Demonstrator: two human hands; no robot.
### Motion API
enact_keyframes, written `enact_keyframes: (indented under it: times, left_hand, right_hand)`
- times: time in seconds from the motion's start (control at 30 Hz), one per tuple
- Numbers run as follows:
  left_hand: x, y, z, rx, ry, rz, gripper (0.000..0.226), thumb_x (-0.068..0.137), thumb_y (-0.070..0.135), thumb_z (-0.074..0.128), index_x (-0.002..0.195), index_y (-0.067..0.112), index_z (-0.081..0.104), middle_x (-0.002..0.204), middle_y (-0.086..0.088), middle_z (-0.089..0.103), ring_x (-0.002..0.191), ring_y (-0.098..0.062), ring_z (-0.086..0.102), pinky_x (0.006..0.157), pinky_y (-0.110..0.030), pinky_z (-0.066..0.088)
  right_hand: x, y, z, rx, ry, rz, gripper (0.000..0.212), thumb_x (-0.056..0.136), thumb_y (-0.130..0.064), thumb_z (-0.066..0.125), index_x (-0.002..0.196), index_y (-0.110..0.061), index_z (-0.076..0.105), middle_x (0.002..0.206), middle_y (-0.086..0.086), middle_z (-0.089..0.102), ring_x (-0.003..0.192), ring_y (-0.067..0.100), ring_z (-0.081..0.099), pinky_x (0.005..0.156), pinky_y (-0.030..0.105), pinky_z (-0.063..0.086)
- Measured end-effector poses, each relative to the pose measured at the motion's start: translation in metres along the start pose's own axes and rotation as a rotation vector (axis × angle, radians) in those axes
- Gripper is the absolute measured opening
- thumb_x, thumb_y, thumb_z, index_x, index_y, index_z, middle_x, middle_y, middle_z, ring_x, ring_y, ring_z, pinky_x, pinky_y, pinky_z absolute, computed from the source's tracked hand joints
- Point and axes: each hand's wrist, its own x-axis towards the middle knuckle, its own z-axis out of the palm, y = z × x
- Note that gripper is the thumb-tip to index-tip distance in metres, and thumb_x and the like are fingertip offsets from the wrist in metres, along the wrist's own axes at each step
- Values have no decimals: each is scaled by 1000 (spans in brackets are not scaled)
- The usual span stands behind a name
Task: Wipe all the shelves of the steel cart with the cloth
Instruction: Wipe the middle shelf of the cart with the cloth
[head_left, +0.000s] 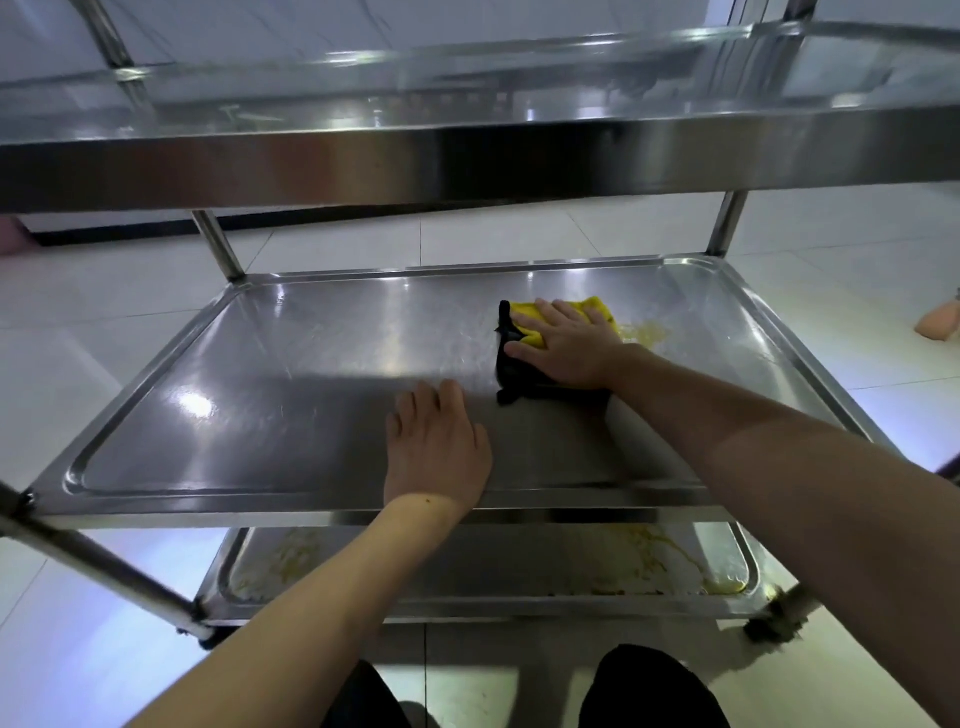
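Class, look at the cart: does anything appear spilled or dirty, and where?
Yes. A yellow smear lies on the middle shelf beside the cloth, and more yellowish residue streaks the bottom shelf.

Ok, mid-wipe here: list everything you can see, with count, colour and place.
steel cart: one, silver, three shelves
middle shelf: silver, yellow smear right of cloth
bottom shelf: silver, yellow residue both ends
top shelf: silver, overhead
cloth: one, yellow and black, middle shelf
floor: pale tiles
peach object: one, far right floor, unclear
left hand: flat on middle shelf
right hand: pressing cloth
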Motion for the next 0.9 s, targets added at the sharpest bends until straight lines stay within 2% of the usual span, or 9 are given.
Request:
enact_keyframes:
  times: [0.2,0.33,0.43,0.6,0.77,0.9]
  left_hand:
    - [1,1,-1,-29,49,-1,15,90,28,34,100,18,38,103,-9,45,94,-30,41,83,-45,39]
    - [2,2,-2,-67,35,-39,15,92,28,38,102,17,39,104,-10,46,96,-29,41,83,-44,38]
    - [3,4,-2,-35,48,-47,17,92,27,41,104,16,40,105,-11,47,97,-30,42,82,-43,37]
    - [4,3,0,-14,80,-65,17,90,26,44,102,14,42,103,-13,49,96,-32,43,76,-41,29]
    - [2,5,-1,18,58,-61,17,91,26,45,102,14,42,103,-14,50,96,-33,44,77,-43,32]
    - [2,4,0,37,52,-30,17,90,28,43,101,15,41,103,-13,48,96,-32,43,76,-41,29]
  right_hand:
    - [-11,-4,3,-26,16,-3,77,96,-81,15,164,-45,11,175,-1,4,161,22,3,126,58,1]
    - [-44,-12,3,-18,5,-35,70,101,-74,17,164,-44,12,175,0,4,161,21,2,126,54,3]
    - [-76,-18,4,-12,-15,-52,68,101,-72,18,164,-46,9,175,-3,0,161,18,-2,127,52,-1]
    - [-118,-26,9,20,-37,-90,70,100,-73,20,164,-47,5,175,-6,-6,160,15,-7,128,50,-7]
    - [-141,-30,11,31,-46,-116,73,98,-77,16,163,-49,2,174,-7,-11,160,14,-13,128,49,-8]
    - [-137,-28,12,48,-17,-108,73,96,-81,17,162,-51,5,174,-9,-8,160,12,-10,128,48,-8]
